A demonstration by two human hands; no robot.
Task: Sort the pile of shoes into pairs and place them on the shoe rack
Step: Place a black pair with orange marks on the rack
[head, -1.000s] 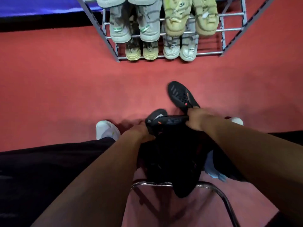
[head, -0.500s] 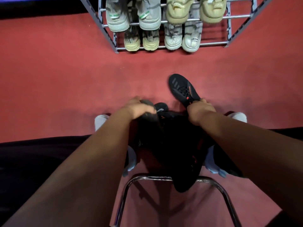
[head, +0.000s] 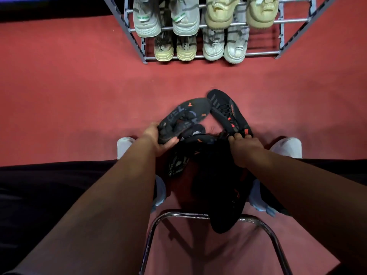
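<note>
Where a chrome chair frame [head: 198, 216] fronts a dark shoe pile [head: 214, 175], left hand [head: 158, 139] clutching a black shoe [head: 184, 118], right hand [head: 242, 145] pinching another black shoe [head: 228, 112] by its heel, red floor [head: 79, 96], shoe rack [head: 288, 22] holding pale pairs beyond.

I see black shoes [head: 200, 155] with orange marks piled on the red floor; four pale pairs fill the grey shoe rack [head: 200, 56] ahead.

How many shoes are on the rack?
8 shoes on the rack: four on the upper bar, four on the bottom row. Higher shelves are out of view, so more may be hidden.
</note>
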